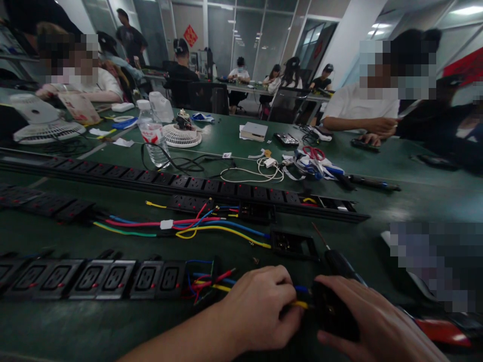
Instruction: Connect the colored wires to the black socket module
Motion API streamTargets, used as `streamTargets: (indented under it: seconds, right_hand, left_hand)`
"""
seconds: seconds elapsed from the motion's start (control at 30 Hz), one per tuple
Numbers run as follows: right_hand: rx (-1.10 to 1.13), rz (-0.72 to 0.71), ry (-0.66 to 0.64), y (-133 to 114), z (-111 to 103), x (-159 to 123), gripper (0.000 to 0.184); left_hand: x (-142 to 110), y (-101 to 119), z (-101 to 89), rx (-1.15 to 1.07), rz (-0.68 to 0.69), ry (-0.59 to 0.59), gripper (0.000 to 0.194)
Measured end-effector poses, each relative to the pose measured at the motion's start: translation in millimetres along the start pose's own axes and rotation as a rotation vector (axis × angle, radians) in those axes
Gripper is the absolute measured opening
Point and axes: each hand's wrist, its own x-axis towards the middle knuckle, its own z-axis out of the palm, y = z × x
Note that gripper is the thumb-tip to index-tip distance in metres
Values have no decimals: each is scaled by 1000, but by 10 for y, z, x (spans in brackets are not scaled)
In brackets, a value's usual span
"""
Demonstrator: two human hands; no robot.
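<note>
My left hand [260, 306] is curled at the bottom centre, pinching yellow and blue wires [300, 296] that run from a row of black socket modules [94, 278]. Touching it on the right, my right hand [362, 322] grips a small black socket module [334, 311] where those wires end. A black-handled screwdriver [337, 259] lies just beyond my right hand. Further back, a loose black module [293, 245] sits beside a bundle of red, blue, yellow and green wires [188, 226].
A long black power strip [211, 187] crosses the green table [415, 201]. Behind it lie a water bottle [153, 134], a small white fan [183, 134], white cable [256, 173], scissors [313, 153] and a white box [253, 131]. Several people sit around.
</note>
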Motion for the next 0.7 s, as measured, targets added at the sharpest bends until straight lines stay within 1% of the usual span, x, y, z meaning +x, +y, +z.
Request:
streamTargets:
  seconds: [0.13,0.27,0.43,0.57,0.63,0.7]
  right_hand:
    - [-19,36,-11,-7,45,-91,91]
    - [-50,21,-8,8,65,-147,92]
    - [-36,-3,-39,-31,26,-71,87]
    - [28,-6,-33,-74,27,-4,92]
    - [71,37,-82,-81,61,-24,85]
    - [130,131,-145,-82,107,-70,69]
  left_hand:
    - [0,-2,8,-6,18,-6,11]
    - [-4,-5,1,9,44,-23,12]
    - [-15,-10,-34,55,81,-64,14]
    - [-5,-2,-75,83,81,-90,16]
    - [-1,1,-75,85,64,-96,15]
    - [-5,-1,-54,80,40,-92,14]
